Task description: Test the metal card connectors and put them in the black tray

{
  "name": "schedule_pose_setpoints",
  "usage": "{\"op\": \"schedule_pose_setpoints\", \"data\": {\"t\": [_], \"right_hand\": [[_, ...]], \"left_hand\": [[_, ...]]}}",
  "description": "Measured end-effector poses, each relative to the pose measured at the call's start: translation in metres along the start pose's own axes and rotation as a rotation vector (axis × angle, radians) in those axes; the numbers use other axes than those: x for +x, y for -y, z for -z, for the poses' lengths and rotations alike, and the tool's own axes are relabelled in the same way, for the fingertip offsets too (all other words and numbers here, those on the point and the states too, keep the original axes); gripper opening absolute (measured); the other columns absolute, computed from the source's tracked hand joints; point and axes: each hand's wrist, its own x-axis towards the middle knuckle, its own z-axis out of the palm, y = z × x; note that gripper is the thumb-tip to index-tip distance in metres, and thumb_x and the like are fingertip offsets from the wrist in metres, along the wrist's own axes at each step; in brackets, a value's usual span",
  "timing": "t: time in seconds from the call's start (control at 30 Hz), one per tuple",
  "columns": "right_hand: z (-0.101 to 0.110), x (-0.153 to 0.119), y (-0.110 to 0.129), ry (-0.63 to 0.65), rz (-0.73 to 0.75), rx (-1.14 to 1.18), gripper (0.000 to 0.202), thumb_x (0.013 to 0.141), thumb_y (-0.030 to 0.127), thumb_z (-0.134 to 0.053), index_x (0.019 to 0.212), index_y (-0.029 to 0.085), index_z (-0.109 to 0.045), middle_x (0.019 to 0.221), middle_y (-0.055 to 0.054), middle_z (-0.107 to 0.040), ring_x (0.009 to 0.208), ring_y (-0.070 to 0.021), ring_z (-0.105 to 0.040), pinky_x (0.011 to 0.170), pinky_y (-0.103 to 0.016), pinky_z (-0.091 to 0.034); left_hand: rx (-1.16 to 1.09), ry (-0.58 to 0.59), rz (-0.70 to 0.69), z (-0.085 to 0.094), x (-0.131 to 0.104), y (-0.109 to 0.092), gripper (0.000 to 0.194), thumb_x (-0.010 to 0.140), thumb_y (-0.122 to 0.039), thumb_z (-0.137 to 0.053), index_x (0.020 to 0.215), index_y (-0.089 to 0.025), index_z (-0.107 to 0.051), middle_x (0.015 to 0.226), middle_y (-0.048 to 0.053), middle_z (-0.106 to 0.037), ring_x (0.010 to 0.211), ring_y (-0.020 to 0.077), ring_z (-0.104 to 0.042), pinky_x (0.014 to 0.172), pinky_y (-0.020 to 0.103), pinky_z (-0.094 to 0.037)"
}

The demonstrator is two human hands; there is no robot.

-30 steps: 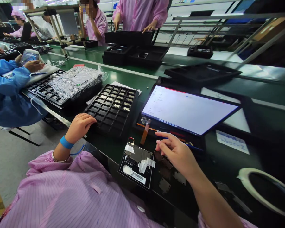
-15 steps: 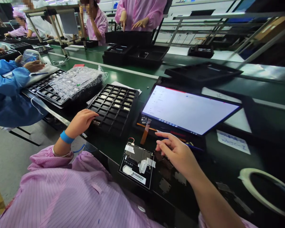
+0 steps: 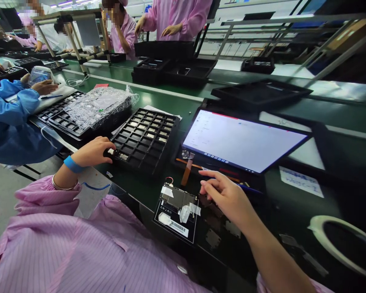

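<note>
My left hand (image 3: 93,152) is at the near-left corner of a black compartment tray (image 3: 137,156). Its fingers and thumb close around a small silvery module (image 3: 111,151), partly hidden by the fingers. A similar small module (image 3: 123,156) lies in the neighbouring compartment. My right hand (image 3: 224,195) hovers over the table with loosely bent fingers apart and nothing visible in them. Left of it lies a black battery pack with a taped circuit board (image 3: 178,207). Beyond that, an orange-brown flex cable (image 3: 187,171) runs to a small board (image 3: 186,154) beside the lit display screen (image 3: 244,140).
Bubble-wrapped trays (image 3: 99,106) stand left, beside a co-worker's blue sleeve (image 3: 9,106). A roll of tape (image 3: 320,228) and a handwritten label (image 3: 301,181) lie right. Black boxes (image 3: 173,67) stand across the table, near people in pink. Small metal plates (image 3: 213,238) lie by my right hand.
My left hand has moved left and slightly down along the tray's near edge, and a small module now shows between its fingers. My right hand has stayed in place.
</note>
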Motion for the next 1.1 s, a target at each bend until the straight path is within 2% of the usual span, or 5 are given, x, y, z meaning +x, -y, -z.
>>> {"op": "schedule_pose_setpoints", "data": {"t": [0.13, 0.27, 0.8, 0.97, 1.1], "right_hand": [[0.001, 0.0, 0.0, 0.006, -0.012, -0.006, 0.032, 0.087, 0.04, -0.053, 0.112, 0.022, -0.06, 0.067, 0.0, -0.067, 0.054, -0.017, -0.06, 0.058, -0.031, -0.051], [0.001, 0.0, 0.001, 0.005, -0.003, -0.021, 0.031, 0.087, 0.039, -0.053, 0.111, 0.021, -0.061, 0.066, -0.001, -0.067, 0.053, -0.0172, -0.06, 0.057, -0.032, -0.051], [0.001, -0.002, -0.002, 0.035, -0.049, 0.003, 0.033, 0.087, 0.04, -0.053, 0.114, 0.023, -0.059, 0.069, 0.0, -0.067, 0.055, -0.017, -0.06, 0.06, -0.032, -0.051], [0.0, -0.002, -0.002, 0.036, -0.044, 0.005, 0.033, 0.088, 0.039, -0.052, 0.114, 0.022, -0.059, 0.069, 0.0, -0.067, 0.055, -0.0169, -0.061, 0.059, -0.032, -0.052], [0.0, -0.001, -0.002, 0.036, -0.03, -0.02, 0.033, 0.088, 0.04, -0.052, 0.114, 0.022, -0.059, 0.07, 0.0, -0.068, 0.055, -0.0172, -0.062, 0.061, -0.032, -0.052]], "left_hand": [[0.003, -0.034, 0.002, -0.005, 0.001, 0.001, 0.032, 0.072, -0.033, -0.075, 0.102, -0.022, -0.073, 0.097, 0.008, -0.064, 0.096, 0.0285, -0.06, 0.087, 0.039, -0.047], [-0.002, -0.071, 0.002, -0.004, -0.002, 0.001, 0.033, 0.075, -0.038, -0.072, 0.104, -0.023, -0.073, 0.097, 0.008, -0.063, 0.095, 0.0274, -0.06, 0.086, 0.038, -0.047], [-0.009, 0.018, -0.016, -0.004, 0.007, 0.012, 0.036, 0.068, -0.04, -0.078, 0.095, -0.02, -0.065, 0.094, 0.006, -0.061, 0.091, 0.0254, -0.059, 0.081, 0.035, -0.047], [0.011, -0.029, -0.026, -0.004, 0.002, 0.012, 0.041, 0.071, -0.043, -0.076, 0.099, -0.018, -0.061, 0.099, 0.008, -0.061, 0.094, 0.0268, -0.059, 0.083, 0.037, -0.048], [-0.013, -0.074, -0.019, -0.001, -0.005, 0.01, 0.037, 0.076, -0.046, -0.071, 0.097, -0.018, -0.061, 0.097, 0.009, -0.064, 0.094, 0.0275, -0.06, 0.084, 0.038, -0.047]]}}
